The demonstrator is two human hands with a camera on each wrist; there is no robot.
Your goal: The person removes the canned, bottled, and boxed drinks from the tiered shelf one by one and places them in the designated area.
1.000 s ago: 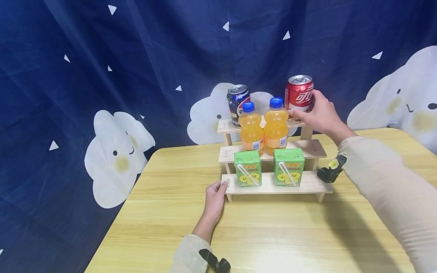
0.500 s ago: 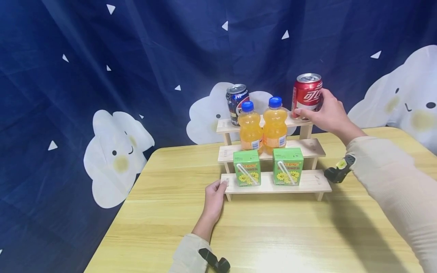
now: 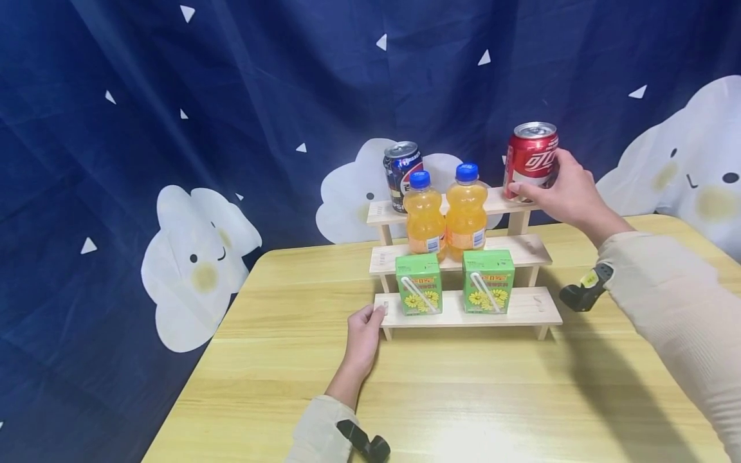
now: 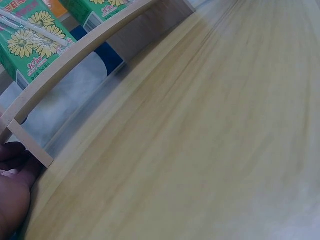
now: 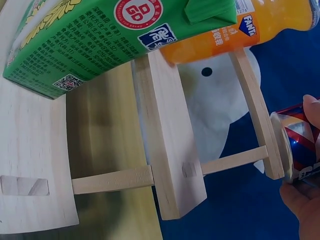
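My right hand (image 3: 576,191) grips a red soda can (image 3: 531,161) at the right end of the top step of a wooden three-step rack (image 3: 529,307). In the right wrist view the can's base (image 5: 286,147) is right at the top board's edge. My left hand (image 3: 363,337) pinches the left end of the bottom step, thumb on top; its fingers are partly hidden under the board in the left wrist view. A dark blue Pepsi can (image 3: 399,173) stands at the top left. Two orange soda bottles (image 3: 467,215) stand on the middle step, and two green drink cartons (image 3: 487,283) on the bottom one.
The rack stands on a light wooden table (image 3: 278,360). Behind it hangs a dark blue curtain (image 3: 278,77) with white clouds and triangles. A black wrist camera (image 3: 581,292) on the right sleeve is close to the rack's right side.
My right hand has moved the red can to the right along the top step, toward its right end. The left hand keeps its place on the bottom step.
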